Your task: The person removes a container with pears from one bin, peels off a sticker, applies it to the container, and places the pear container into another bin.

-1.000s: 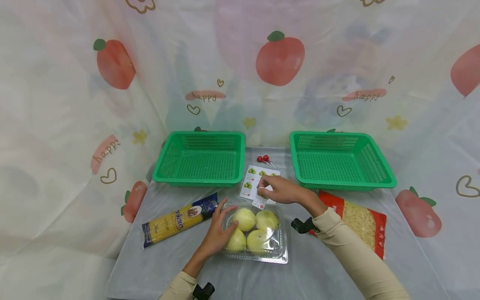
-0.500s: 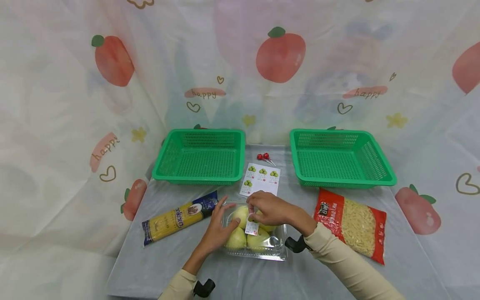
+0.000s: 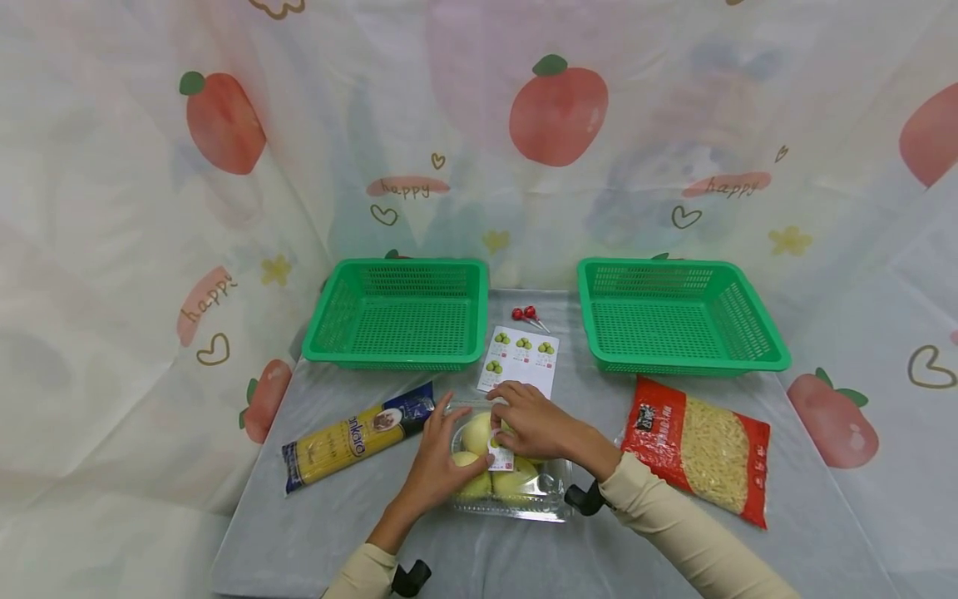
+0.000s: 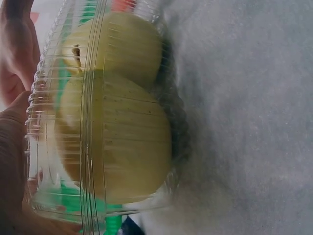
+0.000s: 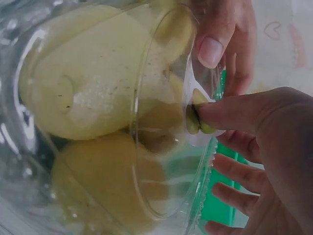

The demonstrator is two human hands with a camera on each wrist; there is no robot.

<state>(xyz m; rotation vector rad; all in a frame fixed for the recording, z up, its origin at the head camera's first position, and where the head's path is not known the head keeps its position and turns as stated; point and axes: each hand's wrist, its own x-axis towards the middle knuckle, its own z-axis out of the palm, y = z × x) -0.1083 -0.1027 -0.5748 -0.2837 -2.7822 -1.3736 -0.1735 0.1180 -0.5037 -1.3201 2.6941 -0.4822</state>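
A clear plastic clamshell box [image 3: 550,503] holding several pale yellow-green pears [image 4: 117,142] lies at the front middle of the table. My left hand [image 3: 437,466] rests on its left side, fingers spread and the thumb stretched across the lid to the label's edge. Between thumb and forefinger, my right hand [image 3: 540,426] pinches a small white sticker label [image 3: 501,460] with a green fruit picture, over the lid. In the right wrist view, the right thumb presses on the label [image 5: 198,139], which touches the lid. The right fingertips are partly hidden in the head view.
Behind the box lies a label sheet [image 3: 518,368], with two red lollipops [image 3: 524,314] beyond it. Green baskets stand at back left [image 3: 318,341] and back right [image 3: 771,358]. A spaghetti pack [image 3: 355,437] lies left, a red pasta bag [image 3: 699,449] right.
My right hand has carried the label from the sheet toward me and down onto the box lid. The left thumb has moved in to the label's edge; the left hand otherwise stays put.
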